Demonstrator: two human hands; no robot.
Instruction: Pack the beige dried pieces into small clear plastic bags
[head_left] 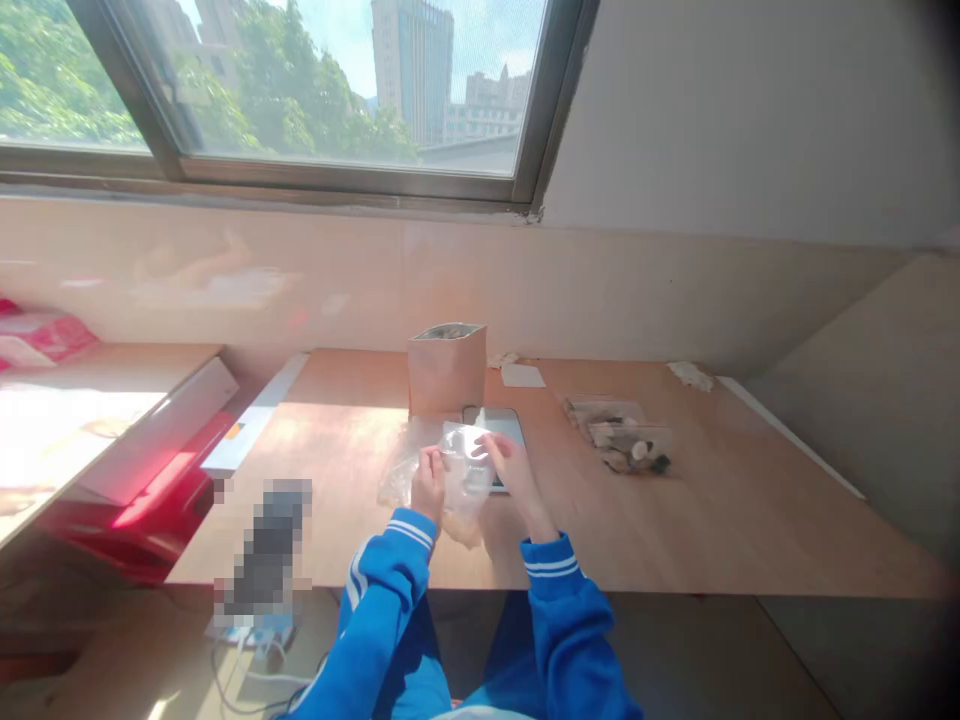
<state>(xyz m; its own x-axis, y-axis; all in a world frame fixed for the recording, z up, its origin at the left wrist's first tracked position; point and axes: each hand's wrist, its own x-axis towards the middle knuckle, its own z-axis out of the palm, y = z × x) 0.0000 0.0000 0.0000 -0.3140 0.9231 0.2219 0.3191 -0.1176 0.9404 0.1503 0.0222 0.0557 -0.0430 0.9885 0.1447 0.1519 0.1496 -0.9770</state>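
Left hand (428, 487) and right hand (508, 462), both in blue sleeves with white cuff stripes, are closed on a small clear plastic bag (465, 468) held up between them just above the desk (750, 520), one hand at each side of the bag. The bag hangs over a flat grey scale-like pad (504, 425); whether it touches the pad cannot be told. Behind the pad stands an open kraft-paper pouch (447, 368), upright, with dark contents showing at its mouth. To the right, well apart, lie filled clear packets (621, 440) in a loose heap. A white card (523, 376) lies near the wall. Judged step: handling the bag's mouth, opening or sealing. The next move would call for a steady two-sided pinch, as the film is limp.
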